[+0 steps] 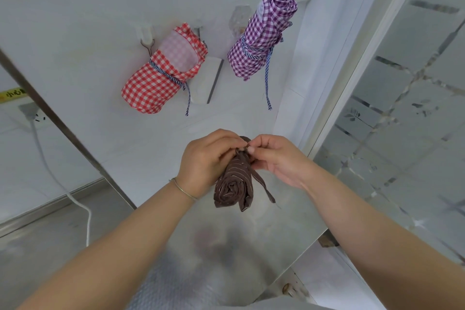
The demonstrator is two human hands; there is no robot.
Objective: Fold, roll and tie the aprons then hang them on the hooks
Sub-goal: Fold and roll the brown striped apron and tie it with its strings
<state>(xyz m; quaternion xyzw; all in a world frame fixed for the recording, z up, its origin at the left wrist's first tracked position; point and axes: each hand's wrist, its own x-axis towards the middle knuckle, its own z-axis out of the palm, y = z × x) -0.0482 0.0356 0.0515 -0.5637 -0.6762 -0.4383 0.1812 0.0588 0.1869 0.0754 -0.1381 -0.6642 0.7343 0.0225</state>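
I am seeing the left hand (pixel 205 158) gripping a rolled brown striped apron (pixel 234 184) while the right hand (pixel 274 158) fingers (pixel 250 150) are pinching its tie (pixel 263 187); the yellow label's (pixel 11 95) writing is unreadable.

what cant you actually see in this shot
Head view:
- Knot on the brown rolled apron: covered by fingers of the left hand and right hand.
- Hook behind the purple checked apron: hidden by the roll.
- Yellow label text: cut off by the left edge.
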